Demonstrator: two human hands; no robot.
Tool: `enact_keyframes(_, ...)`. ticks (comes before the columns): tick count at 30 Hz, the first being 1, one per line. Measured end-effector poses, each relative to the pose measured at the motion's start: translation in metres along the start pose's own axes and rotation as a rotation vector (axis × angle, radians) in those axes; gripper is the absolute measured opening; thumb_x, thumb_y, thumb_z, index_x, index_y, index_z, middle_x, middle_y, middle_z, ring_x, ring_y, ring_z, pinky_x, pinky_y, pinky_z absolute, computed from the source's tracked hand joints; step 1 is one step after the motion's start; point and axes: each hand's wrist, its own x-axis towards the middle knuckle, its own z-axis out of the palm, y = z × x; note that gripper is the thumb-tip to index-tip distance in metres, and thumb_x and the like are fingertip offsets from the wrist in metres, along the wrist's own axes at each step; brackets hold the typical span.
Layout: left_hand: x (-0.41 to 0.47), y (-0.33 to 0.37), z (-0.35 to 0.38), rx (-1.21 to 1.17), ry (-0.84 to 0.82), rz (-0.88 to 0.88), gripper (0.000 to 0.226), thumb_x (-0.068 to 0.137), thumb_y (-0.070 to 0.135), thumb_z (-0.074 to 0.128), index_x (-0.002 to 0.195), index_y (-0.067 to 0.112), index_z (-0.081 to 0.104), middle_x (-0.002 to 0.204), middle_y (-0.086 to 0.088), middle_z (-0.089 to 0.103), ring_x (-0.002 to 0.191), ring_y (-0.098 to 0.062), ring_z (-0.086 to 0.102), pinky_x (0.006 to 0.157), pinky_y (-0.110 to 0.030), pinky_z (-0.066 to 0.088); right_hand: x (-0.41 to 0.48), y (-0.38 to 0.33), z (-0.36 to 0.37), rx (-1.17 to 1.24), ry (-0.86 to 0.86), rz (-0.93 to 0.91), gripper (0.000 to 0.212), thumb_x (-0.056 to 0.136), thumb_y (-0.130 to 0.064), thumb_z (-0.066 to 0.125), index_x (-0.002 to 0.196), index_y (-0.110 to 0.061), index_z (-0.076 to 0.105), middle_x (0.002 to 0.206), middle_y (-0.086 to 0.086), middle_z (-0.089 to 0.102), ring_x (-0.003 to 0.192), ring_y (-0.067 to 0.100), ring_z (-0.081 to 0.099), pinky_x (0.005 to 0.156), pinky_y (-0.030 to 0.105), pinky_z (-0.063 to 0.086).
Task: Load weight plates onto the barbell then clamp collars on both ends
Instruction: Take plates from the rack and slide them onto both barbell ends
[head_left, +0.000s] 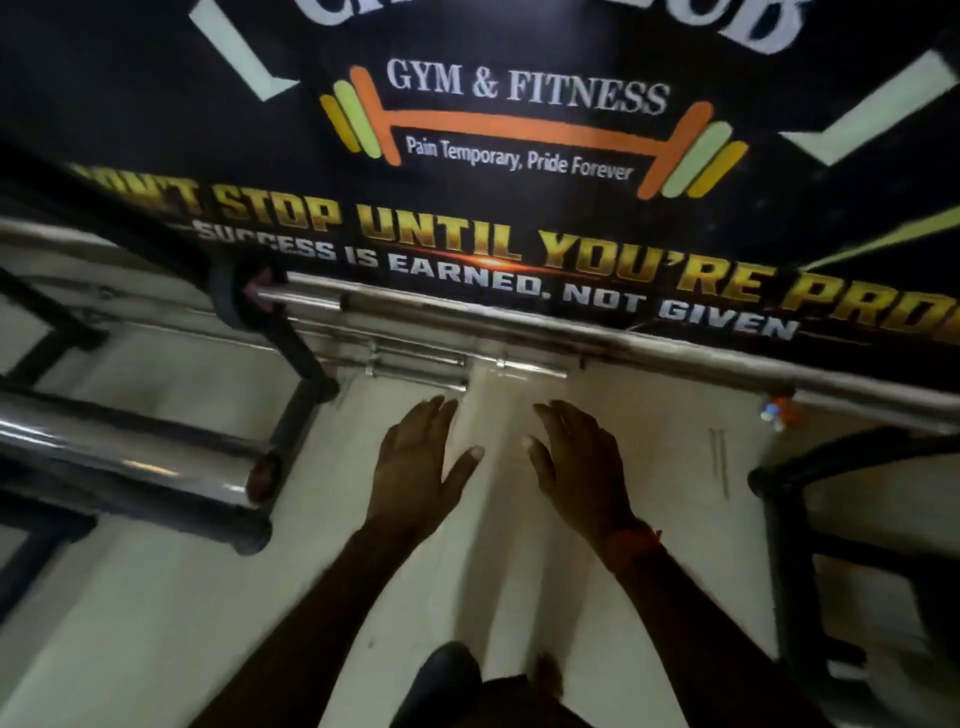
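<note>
My left hand (421, 457) and my right hand (576, 462) are stretched out side by side over the pale floor, palms down, fingers spread, holding nothing. A thick chrome barbell sleeve (130, 457) pokes in from the left at hand height, its end bare. Further back, a second chrome bar end (301, 301) sticks out of a dark weight plate (234, 301) on a black rack. Several short chrome bars (421, 364) lie on the floor by the wall, just beyond my fingertips. No collar shows.
A black gym banner (519, 156) covers the wall ahead, with a steel rail (675, 348) along its foot. A black rack frame (291, 358) stands at left, another black frame (779, 519) at right. My foot (447, 670) shows at the bottom.
</note>
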Motion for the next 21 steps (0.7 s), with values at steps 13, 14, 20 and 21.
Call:
enact_keyframes(13,0.197,-0.043,0.035,-0.026,0.093,-0.379,0.084,0.094,0.075,0.018,0.157,0.021,0.029,0.162,-0.007,0.035,0.148,-0.028,0.034,0.119,-0.050,0.033,0.260,0.040,0.055,-0.015,-0.098,-0.343,0.043,0.096,-0.036,0.062,0.134,-0.016,0.059,0.130,0.008,0.063,0.118,0.025,0.061,0.091,0.042,0.052)
enact_keyframes(14,0.211,-0.047,0.033,-0.035,0.102,-0.411,0.084,0.094,0.075,0.018,0.157,0.021,0.029,0.162,-0.007,0.035,0.148,-0.028,0.034,0.119,-0.050,0.033,0.279,0.039,0.057,-0.005,-0.120,-0.362,0.043,0.096,-0.036,0.062,0.134,-0.016,0.059,0.130,0.008,0.064,0.117,0.025,0.061,0.090,0.042,0.053)
enact_keyframes(20,0.279,-0.086,0.015,-0.044,0.182,-0.606,0.073,0.099,0.066,0.034,0.158,0.022,0.028,0.162,-0.006,0.034,0.148,-0.026,0.033,0.119,-0.047,0.031,0.404,0.024,0.091,0.047,-0.264,-0.503,0.042,0.098,-0.041,0.054,0.136,-0.023,0.051,0.133,0.002,0.057,0.122,0.021,0.055,0.094,0.047,0.052)
enact_keyframes(21,0.289,-0.092,0.011,-0.031,0.205,-0.647,0.072,0.100,0.064,0.037,0.157,0.021,0.029,0.162,-0.006,0.035,0.147,-0.027,0.034,0.118,-0.047,0.031,0.425,0.016,0.098,0.053,-0.282,-0.540,0.043,0.098,-0.041,0.055,0.136,-0.023,0.051,0.132,0.002,0.057,0.121,0.022,0.056,0.093,0.048,0.052)
